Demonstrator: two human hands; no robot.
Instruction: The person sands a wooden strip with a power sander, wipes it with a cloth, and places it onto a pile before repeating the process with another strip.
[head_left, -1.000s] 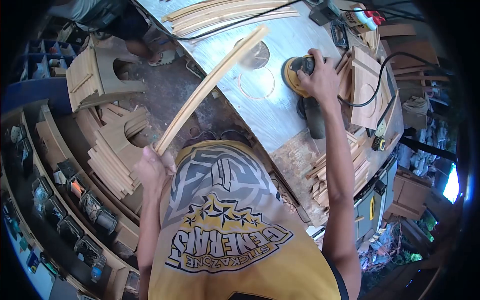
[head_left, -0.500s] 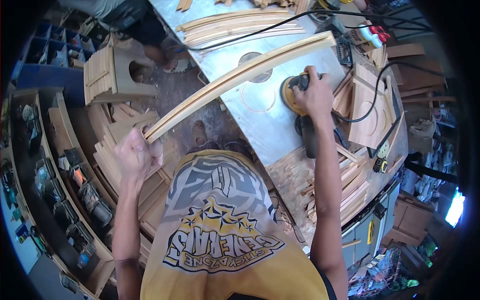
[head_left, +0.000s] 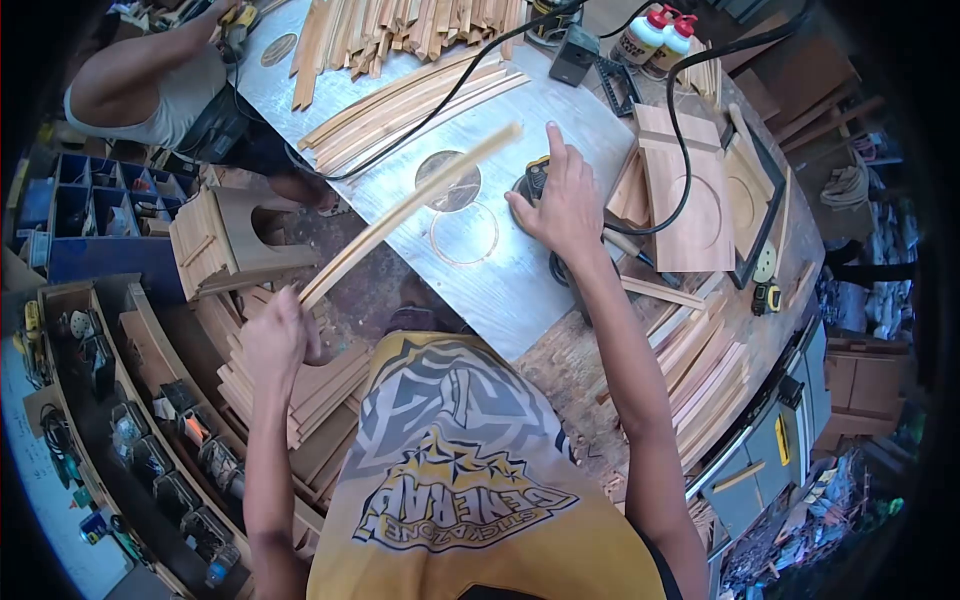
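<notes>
The person's left hand (head_left: 278,342) grips 1 end of a wooden strip (head_left: 405,213), which slants out over the silvery tabletop (head_left: 500,322). The right hand (head_left: 568,210) — fingers spread wide — is at the sander (head_left: 535,182) there; contact is unclear. 2 red-capped bottles (head_left: 640,42) stand beyond.

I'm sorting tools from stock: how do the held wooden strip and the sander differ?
The wooden strip is long and thin; the sander is compact. The left hand holds the strip raised, while the sander rests on the worktop, partly hidden by the right hand. The strip is pale wood, the sander black and yellow.
</notes>
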